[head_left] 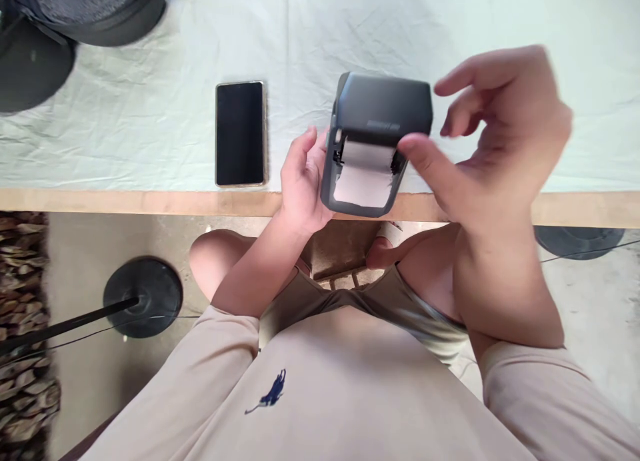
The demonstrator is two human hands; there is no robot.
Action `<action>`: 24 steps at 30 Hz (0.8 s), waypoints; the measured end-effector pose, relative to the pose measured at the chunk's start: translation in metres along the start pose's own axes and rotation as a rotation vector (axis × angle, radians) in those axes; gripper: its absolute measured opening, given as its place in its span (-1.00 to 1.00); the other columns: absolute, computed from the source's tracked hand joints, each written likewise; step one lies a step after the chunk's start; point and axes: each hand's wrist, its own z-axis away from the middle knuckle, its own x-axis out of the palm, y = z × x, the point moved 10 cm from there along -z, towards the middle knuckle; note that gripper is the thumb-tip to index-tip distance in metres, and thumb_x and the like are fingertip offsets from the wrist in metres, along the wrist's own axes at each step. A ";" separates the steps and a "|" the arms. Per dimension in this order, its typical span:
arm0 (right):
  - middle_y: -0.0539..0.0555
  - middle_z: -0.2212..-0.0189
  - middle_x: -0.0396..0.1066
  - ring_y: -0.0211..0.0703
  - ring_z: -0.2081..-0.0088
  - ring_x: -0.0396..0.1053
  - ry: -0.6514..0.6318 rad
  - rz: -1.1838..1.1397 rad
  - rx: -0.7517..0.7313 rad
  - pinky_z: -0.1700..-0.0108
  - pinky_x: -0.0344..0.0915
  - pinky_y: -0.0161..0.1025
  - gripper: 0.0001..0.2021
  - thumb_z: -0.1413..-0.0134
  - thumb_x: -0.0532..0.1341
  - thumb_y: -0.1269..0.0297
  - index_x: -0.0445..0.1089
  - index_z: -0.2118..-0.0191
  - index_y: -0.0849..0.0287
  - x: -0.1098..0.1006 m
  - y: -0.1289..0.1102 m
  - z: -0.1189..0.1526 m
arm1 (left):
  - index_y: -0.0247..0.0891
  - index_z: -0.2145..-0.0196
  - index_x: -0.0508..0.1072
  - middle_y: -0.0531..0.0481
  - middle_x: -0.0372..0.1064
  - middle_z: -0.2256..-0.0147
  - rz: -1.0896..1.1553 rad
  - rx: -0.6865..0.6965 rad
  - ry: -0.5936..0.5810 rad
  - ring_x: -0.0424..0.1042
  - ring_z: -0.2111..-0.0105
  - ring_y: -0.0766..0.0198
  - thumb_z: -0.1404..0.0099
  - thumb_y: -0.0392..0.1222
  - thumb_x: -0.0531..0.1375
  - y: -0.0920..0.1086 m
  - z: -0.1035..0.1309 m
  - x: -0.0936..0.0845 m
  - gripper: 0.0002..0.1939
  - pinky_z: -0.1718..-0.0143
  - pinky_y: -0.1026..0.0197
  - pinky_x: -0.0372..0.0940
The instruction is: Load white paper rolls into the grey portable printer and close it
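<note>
A dark grey handheld label printer (383, 104) is held up over the table's front edge. Its lower bay stands uncovered, and a white paper roll (367, 174) shows inside. My left hand (305, 181) grips the printer from its left side and underneath, with some fingers hidden behind it. On the right, my right hand (500, 134) has its thumb tip at the printer's right edge beside the bay. Its other fingers are curled loosely and apart, clear of the printer, with nothing between them.
A smartphone (240, 133) with a dark screen lies on the pale cloth (165, 134) left of the printer. A dark bag (95, 11) sits at the far left corner. The wooden table edge (150, 201) runs across, and a round black stand base (143, 296) is on the floor.
</note>
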 end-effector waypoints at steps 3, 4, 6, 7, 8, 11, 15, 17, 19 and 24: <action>-0.08 0.31 0.33 -0.32 0.48 0.39 0.166 -0.060 0.094 0.44 0.17 -0.17 -0.85 -0.43 0.28 0.12 0.37 0.17 0.03 -0.008 0.004 0.001 | -0.20 0.19 0.52 -0.13 0.61 0.12 -0.026 0.014 -0.058 0.39 -0.45 -0.07 -0.64 0.01 -0.15 -0.001 0.002 0.005 -0.50 -0.35 -0.03 0.45; -0.06 0.27 0.35 -0.28 0.40 0.50 0.187 -0.098 0.105 0.45 0.18 -0.18 -0.86 -0.45 0.26 0.16 0.35 0.18 0.04 -0.009 0.003 0.001 | -0.20 0.17 0.53 -0.12 0.61 0.14 -0.048 0.027 -0.052 0.42 -0.43 -0.09 -0.62 -0.03 -0.06 -0.001 0.002 0.003 -0.59 -0.33 -0.03 0.46; -0.04 0.22 0.42 -0.17 0.15 0.64 0.185 -0.175 0.092 0.41 0.26 -0.21 -0.90 -0.43 0.26 0.22 0.36 0.17 0.06 -0.009 -0.001 -0.001 | -0.20 0.13 0.55 -0.11 0.61 0.17 -0.082 0.047 -0.038 0.47 -0.39 -0.15 -0.54 -0.05 0.12 -0.002 0.002 -0.003 -0.75 -0.29 -0.02 0.48; -0.03 0.19 0.47 -0.14 0.07 0.66 0.152 -0.190 0.077 0.40 0.30 -0.23 -0.94 -0.40 0.27 0.28 0.38 0.16 0.07 -0.007 -0.002 -0.002 | -0.20 0.12 0.56 -0.11 0.62 0.17 -0.088 0.049 -0.036 0.47 -0.38 -0.18 -0.51 -0.03 0.18 -0.003 0.001 -0.004 -0.77 -0.27 -0.02 0.49; -0.04 0.18 0.53 -0.15 0.06 0.66 0.106 -0.178 0.060 0.41 0.31 -0.25 -0.97 -0.36 0.28 0.32 0.41 0.16 0.07 -0.005 -0.004 -0.003 | -0.19 0.11 0.57 -0.13 0.62 0.15 -0.088 0.049 -0.034 0.48 -0.36 -0.20 -0.49 -0.01 0.22 -0.004 0.001 -0.006 -0.77 -0.25 -0.02 0.50; -0.07 0.19 0.64 -0.23 0.38 0.53 -0.120 0.011 0.069 0.41 0.33 -0.20 -0.89 -0.21 0.31 0.35 0.48 0.15 0.05 0.011 0.000 -0.004 | -0.18 0.10 0.56 -0.14 0.62 0.09 -0.071 0.043 -0.051 0.51 -0.34 -0.19 -0.47 -0.04 0.25 -0.005 0.001 -0.004 -0.81 -0.24 -0.01 0.50; -0.07 0.18 0.68 -0.13 0.46 0.41 -0.381 0.273 0.147 0.35 0.29 -0.10 -0.69 -0.15 0.35 0.24 0.53 -0.03 -0.13 0.030 0.018 0.005 | -0.18 0.09 0.55 -0.09 0.59 0.15 -0.072 0.084 -0.119 0.57 -0.27 -0.10 -0.48 -0.13 0.20 0.001 0.005 0.007 -0.84 -0.23 0.03 0.50; -0.04 0.24 0.67 -0.04 0.41 0.46 -0.430 0.339 0.167 0.35 0.29 -0.09 -0.61 -0.12 0.36 0.21 0.52 -0.09 -0.18 0.034 0.022 0.008 | -0.17 0.08 0.55 -0.05 0.56 0.21 -0.096 0.089 -0.100 0.63 -0.17 -0.05 -0.47 -0.18 0.19 0.001 0.007 0.008 -0.84 -0.18 0.03 0.53; -0.01 0.32 0.64 0.04 0.38 0.49 -0.451 0.362 0.202 0.34 0.34 -0.06 -0.64 -0.15 0.36 0.17 0.53 -0.08 -0.20 0.036 0.025 0.010 | -0.14 0.08 0.56 -0.02 0.52 0.27 -0.119 0.070 -0.068 0.66 -0.08 -0.02 -0.44 -0.22 0.22 -0.001 0.009 0.007 -0.85 -0.14 0.05 0.55; 0.03 0.24 0.64 0.14 0.10 0.58 -0.374 0.166 0.297 0.15 0.49 0.01 -0.77 -0.37 0.27 0.02 0.50 -0.07 -0.18 0.019 0.037 0.004 | -0.13 0.14 0.60 -0.04 0.55 0.27 -0.087 0.042 -0.011 0.64 -0.15 -0.07 -0.43 -0.18 0.26 -0.002 0.007 0.002 -0.89 -0.11 0.08 0.57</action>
